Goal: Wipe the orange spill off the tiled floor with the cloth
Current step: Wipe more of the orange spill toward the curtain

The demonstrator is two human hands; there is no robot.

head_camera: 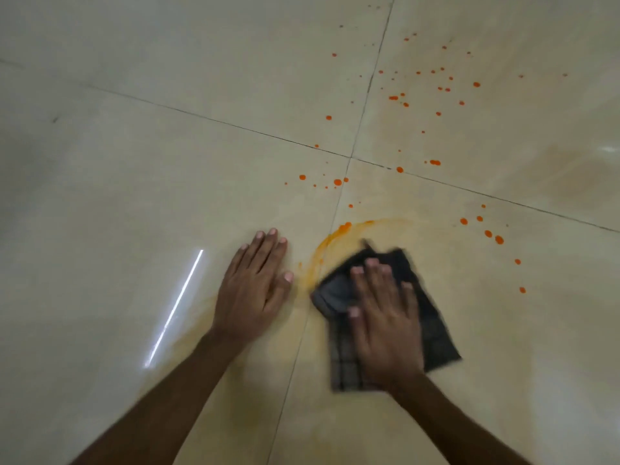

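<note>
Here, the right hand [385, 317] pressed flat, fingers spread, on the dark checked folded cloth [385, 317] at lower centre-right, gripping nothing; the left hand [255, 290] lay open on the glossy cream tiled floor [134, 162]. Just beyond the cloth curved an orange smeared arc [330, 239], and many orange droplets [436, 95] dotted the upper right, so most wiping seemed left.

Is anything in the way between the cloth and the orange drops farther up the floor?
Nothing visible. Only bare tiled floor lies between the cloth under the right hand and the orange drops.
</note>
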